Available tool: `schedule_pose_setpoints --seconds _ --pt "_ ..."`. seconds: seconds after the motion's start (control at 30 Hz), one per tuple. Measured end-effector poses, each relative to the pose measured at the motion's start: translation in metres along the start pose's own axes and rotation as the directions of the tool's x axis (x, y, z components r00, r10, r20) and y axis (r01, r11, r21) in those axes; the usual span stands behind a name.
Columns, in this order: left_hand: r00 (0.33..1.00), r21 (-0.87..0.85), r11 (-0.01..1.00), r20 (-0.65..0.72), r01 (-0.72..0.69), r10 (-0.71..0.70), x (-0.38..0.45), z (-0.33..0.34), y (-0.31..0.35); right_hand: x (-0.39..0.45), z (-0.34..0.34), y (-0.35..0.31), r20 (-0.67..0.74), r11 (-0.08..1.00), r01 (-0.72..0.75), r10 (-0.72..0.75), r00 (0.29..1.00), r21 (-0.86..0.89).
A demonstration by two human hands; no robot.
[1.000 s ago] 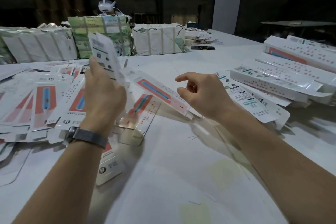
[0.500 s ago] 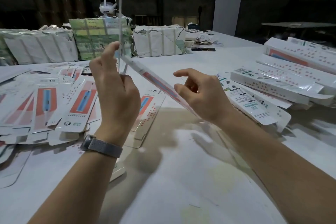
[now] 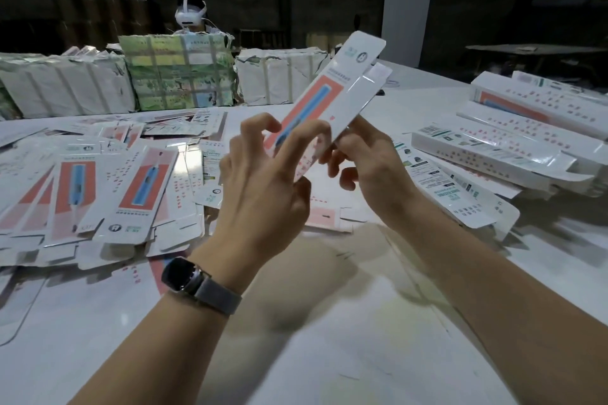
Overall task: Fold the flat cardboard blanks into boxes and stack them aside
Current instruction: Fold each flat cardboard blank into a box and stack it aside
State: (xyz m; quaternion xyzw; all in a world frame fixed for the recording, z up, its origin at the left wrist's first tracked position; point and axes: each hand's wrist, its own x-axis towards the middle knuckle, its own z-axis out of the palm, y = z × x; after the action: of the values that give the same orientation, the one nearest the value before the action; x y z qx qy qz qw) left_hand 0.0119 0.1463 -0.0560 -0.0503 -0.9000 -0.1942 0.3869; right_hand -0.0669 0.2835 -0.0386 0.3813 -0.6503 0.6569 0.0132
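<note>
I hold one long white cardboard blank [image 3: 332, 99] with a red and blue panel up in the air above the table, its far end tilted up to the right. My left hand [image 3: 263, 181] touches its lower front with curled fingers around the near end. My right hand [image 3: 365, 158] grips the blank's right edge from behind. A spread pile of flat blanks [image 3: 98, 181] lies on the table to the left. Folded white boxes [image 3: 513, 141] are stacked at the right.
Wrapped bundles [image 3: 177, 76] stand in a row along the table's far side, with a person wearing a headset [image 3: 190, 15] behind them. More flat blanks [image 3: 460, 194] lie under the stack at the right. The white table [image 3: 329, 322] stretches in front of me.
The blank has swung from edge-on to face-on and risen, now pointing up to the right. Both hands have come together at its lower end.
</note>
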Motion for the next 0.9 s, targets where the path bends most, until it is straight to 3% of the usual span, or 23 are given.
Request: schedule_pose_setpoints --seconds 0.17,0.3,0.5,0.73,0.83,0.9 --pt "0.996 -0.239 0.968 0.079 0.07 -0.052 -0.003 0.002 0.005 -0.001 -0.004 0.001 0.087 0.979 -0.036 0.019 0.996 0.2" --pt "0.996 -0.276 0.957 0.059 0.085 -0.071 -0.001 0.004 0.002 -0.001 -0.003 0.002 0.14 0.952 -0.066 0.025 0.99 0.298" --pt "0.998 -0.274 0.96 0.009 0.065 -0.065 -0.001 0.005 0.0 0.001 0.001 0.0 0.028 0.968 -0.083 0.079 0.996 0.239" --pt "0.995 -0.297 0.951 0.069 0.086 -0.069 -0.002 0.008 -0.006 -0.001 0.002 0.0 0.045 0.974 -0.112 0.105 0.993 0.197" --pt "0.99 -0.454 0.88 0.102 0.137 -0.102 0.0 0.004 -0.003 -0.002 0.001 -0.002 0.093 0.983 -0.078 0.063 0.994 0.165" --pt "0.972 -0.618 0.757 0.21 0.214 -0.104 0.003 -0.003 0.0 -0.002 -0.001 -0.005 0.084 0.987 -0.054 0.042 0.996 0.149"
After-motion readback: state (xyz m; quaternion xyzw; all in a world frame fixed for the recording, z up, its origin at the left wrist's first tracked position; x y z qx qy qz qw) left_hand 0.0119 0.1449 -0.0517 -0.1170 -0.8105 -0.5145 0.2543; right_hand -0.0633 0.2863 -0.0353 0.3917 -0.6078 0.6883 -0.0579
